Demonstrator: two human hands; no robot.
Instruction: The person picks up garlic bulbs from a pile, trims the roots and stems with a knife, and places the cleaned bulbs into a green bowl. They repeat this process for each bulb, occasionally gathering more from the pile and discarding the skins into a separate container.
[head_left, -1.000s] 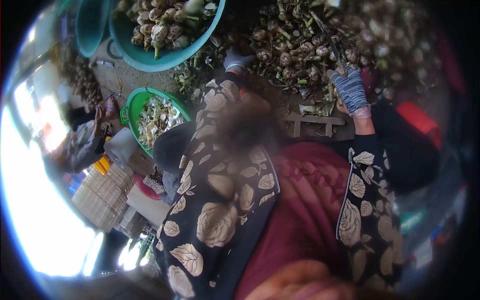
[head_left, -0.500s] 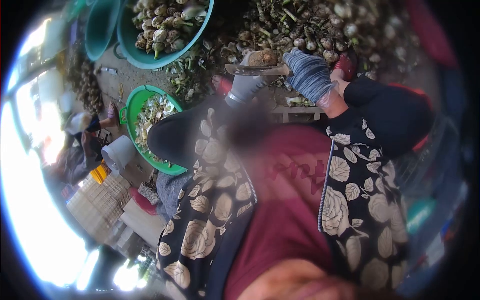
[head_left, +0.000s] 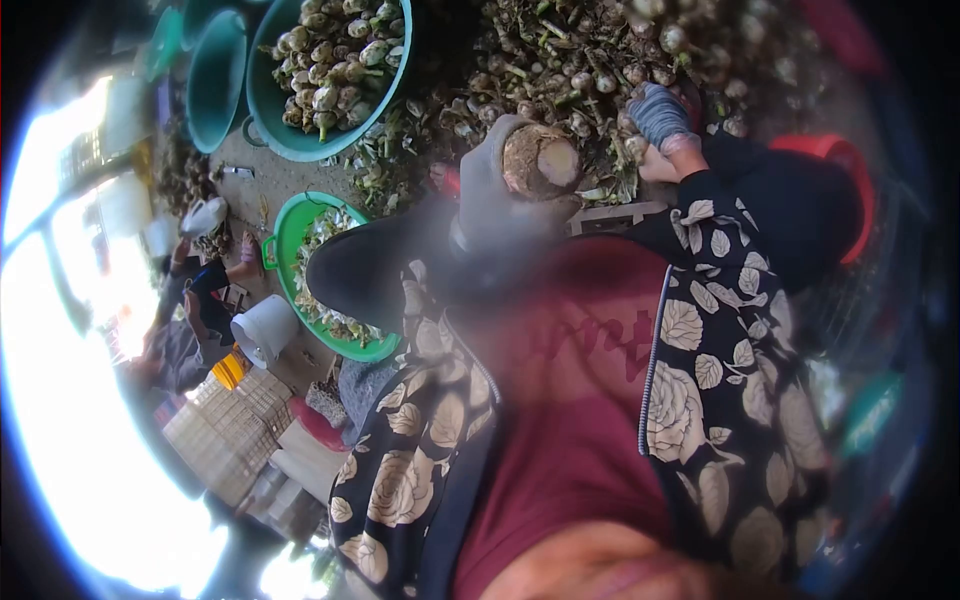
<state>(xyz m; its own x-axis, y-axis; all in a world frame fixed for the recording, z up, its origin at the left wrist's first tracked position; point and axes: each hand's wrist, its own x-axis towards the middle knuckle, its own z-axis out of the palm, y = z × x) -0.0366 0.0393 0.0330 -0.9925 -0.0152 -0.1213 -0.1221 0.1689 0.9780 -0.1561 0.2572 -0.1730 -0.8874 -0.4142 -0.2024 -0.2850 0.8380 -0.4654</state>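
I am watching the left hand [head_left: 488, 195] gripping the bulb [head_left: 540, 160], cut face facing the right hand [head_left: 660, 115] on the heap [head_left: 560, 60]; its grip I cannot tell.

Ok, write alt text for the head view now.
The left hand, in a grey glove, holds up a trimmed bulb, cut face toward the camera. The right hand, in a blue striped glove, rests on a heap of bulbs beyond. A teal basin of bulbs and a green basin of trimmings stand at left.
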